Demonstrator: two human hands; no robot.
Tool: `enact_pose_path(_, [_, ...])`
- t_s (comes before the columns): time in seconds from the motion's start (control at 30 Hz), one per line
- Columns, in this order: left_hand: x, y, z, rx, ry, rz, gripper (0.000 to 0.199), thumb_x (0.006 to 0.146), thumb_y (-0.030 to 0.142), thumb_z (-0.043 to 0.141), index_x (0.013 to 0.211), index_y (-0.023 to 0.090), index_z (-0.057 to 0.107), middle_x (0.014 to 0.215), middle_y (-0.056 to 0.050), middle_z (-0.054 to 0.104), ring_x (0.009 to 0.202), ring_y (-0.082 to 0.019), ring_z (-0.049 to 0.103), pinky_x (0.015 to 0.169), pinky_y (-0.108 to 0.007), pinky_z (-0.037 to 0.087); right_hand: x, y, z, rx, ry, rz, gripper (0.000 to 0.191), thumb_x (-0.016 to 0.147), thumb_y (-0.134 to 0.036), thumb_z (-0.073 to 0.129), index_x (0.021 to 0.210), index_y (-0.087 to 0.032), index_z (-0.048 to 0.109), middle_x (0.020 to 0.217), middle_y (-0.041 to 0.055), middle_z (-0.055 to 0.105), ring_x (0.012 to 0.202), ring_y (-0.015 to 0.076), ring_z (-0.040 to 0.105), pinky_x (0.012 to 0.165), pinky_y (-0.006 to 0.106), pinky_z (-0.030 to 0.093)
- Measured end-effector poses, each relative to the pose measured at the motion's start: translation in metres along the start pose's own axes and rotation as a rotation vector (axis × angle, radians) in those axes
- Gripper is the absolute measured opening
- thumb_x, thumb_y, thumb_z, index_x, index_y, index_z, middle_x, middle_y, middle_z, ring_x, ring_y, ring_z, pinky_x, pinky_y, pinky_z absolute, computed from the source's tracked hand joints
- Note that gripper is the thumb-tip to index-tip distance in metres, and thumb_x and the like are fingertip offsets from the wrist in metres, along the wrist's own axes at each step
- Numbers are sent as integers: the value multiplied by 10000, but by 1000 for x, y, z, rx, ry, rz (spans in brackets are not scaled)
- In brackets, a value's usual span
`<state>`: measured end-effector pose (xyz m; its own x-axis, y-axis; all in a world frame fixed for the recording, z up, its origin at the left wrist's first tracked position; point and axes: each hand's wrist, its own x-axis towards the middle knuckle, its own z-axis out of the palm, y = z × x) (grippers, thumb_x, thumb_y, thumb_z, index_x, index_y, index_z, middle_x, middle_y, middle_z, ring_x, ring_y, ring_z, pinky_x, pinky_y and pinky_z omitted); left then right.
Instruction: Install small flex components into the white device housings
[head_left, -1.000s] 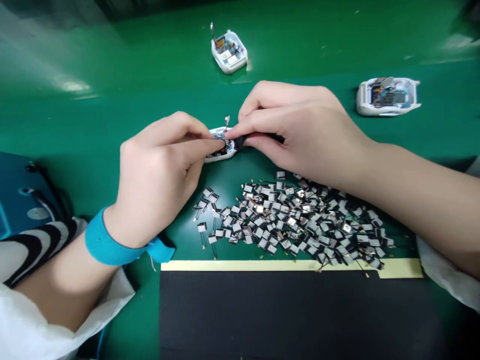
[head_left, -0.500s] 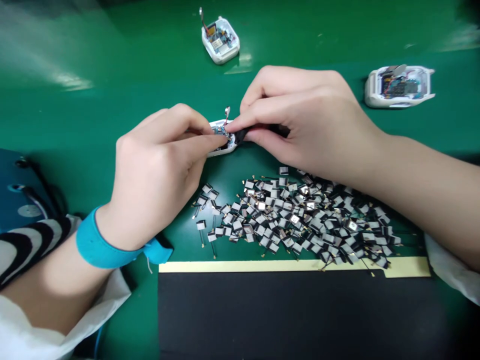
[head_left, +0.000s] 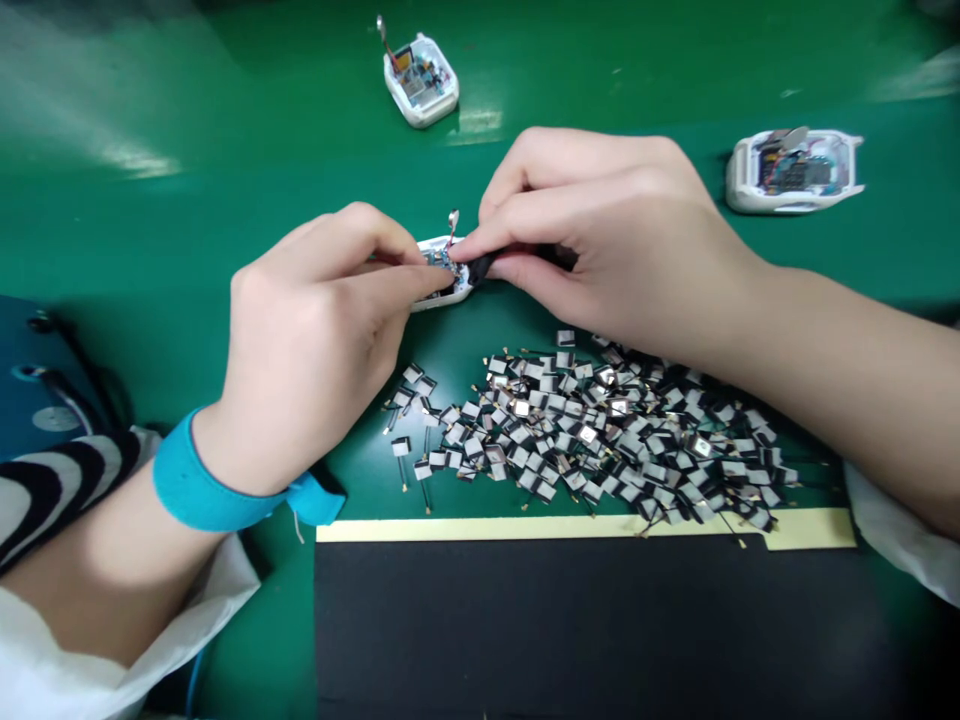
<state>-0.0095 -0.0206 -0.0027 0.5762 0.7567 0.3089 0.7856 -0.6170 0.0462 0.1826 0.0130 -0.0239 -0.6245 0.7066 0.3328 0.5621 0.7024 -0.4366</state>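
Note:
Between my hands is a white watch-like case with a circuit board showing and a small silver disc on wires standing up from it. My left hand grips its left side, thumb and forefinger reaching over the board. From the right, my right hand is closed on a black tool, whose end touches the case's right edge; its forefinger rests at the board. Most of the tool is hidden by the fingers. Just below lies a pile of small grey-and-black parts with thin leads.
One open white case lies at the top centre, another at the upper right. A black mat with a pale yellow strip lies in front. A blue device with a cable stands at the left edge.
The white case at the top centre has shifted slightly left. My hands keep nearly the same pose on the case and the black tool.

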Motion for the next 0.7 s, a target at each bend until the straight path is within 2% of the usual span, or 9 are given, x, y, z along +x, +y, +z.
enact_pose_path(0.2, [1, 0, 0, -15, 6, 5, 237, 835, 188, 419, 918, 205, 640, 892, -7, 599, 762, -131, 549, 626, -259, 430, 0, -1, 0, 15, -7, 19, 179, 823, -268, 460, 902, -246, 619, 930, -15, 540, 910, 166, 529, 765, 284, 436])
enact_pose_path(0.37, [1, 0, 0, -25, 8, 7, 234, 842, 190, 420, 918, 204, 641, 887, -16, 600, 766, -134, 550, 626, -256, 428, 0, -1, -1, 4, 4, -11, 157, 810, -213, 482, 880, -233, 621, 906, -10, 557, 873, 162, 542, 748, 285, 439])
enact_pose_path(0.43, [1, 0, 0, -27, 5, -3, 226, 849, 216, 420, 914, 219, 636, 880, -12, 596, 761, -132, 547, 626, -260, 433, 0, -1, -2, -22, 46, -17, 144, 804, -194, 489, 863, -221, 617, 876, -8, 575, 846, 155, 548, 730, 280, 446])
enact_pose_path(0.5, [1, -1, 1, -33, 1, -12, 215, 850, 228, 426, 896, 227, 636, 872, -14, 595, 757, -137, 547, 626, -268, 439, 1, -3, -4, -4, 144, 0, 126, 800, -188, 496, 851, -203, 610, 835, -3, 592, 799, 141, 555, 681, 259, 460])
enact_pose_path(0.6, [1, -2, 3, -39, -2, -6, 227, 853, 211, 412, 878, 224, 638, 860, -19, 597, 762, -146, 550, 631, -271, 446, 2, -6, -7, 221, 284, 98, 120, 789, -181, 516, 880, -154, 589, 826, 19, 594, 719, 120, 569, 599, 230, 484])
enact_pose_path(0.7, [1, -4, 4, -36, 7, 21, 234, 852, 198, 402, 894, 215, 632, 851, -18, 594, 766, -144, 547, 627, -257, 449, 5, -10, -8, 457, 314, 211, 94, 750, -174, 573, 836, -135, 574, 786, 21, 591, 657, 112, 584, 567, 222, 507])
